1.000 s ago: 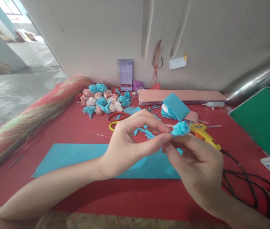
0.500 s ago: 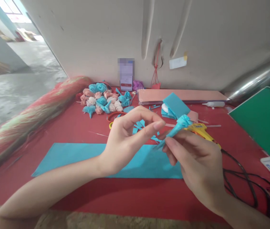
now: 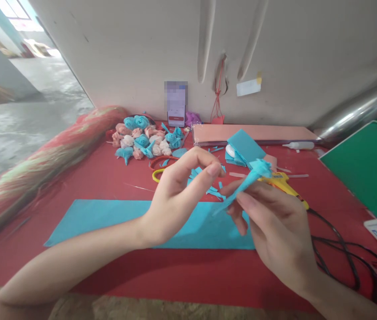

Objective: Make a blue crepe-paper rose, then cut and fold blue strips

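One camera on the person's head looks forward and down across the red tabletop (image 3: 142, 275) towards the gray wall (image 3: 135, 53) behind it. It is close to the work: the left hand (image 3: 175, 202) and right hand (image 3: 277, 229) loom large mid-view, forearms (image 3: 71, 264) entering from the lower corners, while concrete floor (image 3: 55, 98) shows at upper left.

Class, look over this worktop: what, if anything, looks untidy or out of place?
Blue scraps lie strewn beyond the left hand, untidy beside the smooth blue sheet. At right, the black cord lies in loose loops. Nothing looks clearly spilled or broken.
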Available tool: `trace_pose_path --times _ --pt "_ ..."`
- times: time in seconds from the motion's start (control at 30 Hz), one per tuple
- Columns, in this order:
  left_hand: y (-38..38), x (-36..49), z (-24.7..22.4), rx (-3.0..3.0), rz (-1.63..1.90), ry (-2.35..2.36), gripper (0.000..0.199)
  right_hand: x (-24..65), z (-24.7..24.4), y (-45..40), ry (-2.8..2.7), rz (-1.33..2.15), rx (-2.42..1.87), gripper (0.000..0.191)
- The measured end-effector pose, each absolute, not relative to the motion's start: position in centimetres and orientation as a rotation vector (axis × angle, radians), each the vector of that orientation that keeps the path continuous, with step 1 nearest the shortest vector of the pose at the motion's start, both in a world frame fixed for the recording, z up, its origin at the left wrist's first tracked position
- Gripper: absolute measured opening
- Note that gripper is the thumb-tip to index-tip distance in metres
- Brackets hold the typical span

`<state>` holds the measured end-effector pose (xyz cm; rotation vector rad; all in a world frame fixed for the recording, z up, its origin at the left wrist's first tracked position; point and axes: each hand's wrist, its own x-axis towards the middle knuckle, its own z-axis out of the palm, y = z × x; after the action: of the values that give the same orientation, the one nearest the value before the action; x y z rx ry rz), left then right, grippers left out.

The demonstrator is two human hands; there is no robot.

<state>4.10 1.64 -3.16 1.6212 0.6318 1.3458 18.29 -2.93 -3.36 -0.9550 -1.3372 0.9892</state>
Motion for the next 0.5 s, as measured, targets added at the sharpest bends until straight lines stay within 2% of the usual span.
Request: trace_pose_path --times 0.3,0.5 --pt "1.5 4.1 -2.9 1.621 1.376 0.607 0.009 18.5 -3.2 -2.6 -1.260 1.269 -0.827 0.021" --pt "1.8 3.9 -2.7 1.362 1.222 0.495 0.008 18.5 -2.5 -1.8 -1.186 1.299 -0.860 0.017"
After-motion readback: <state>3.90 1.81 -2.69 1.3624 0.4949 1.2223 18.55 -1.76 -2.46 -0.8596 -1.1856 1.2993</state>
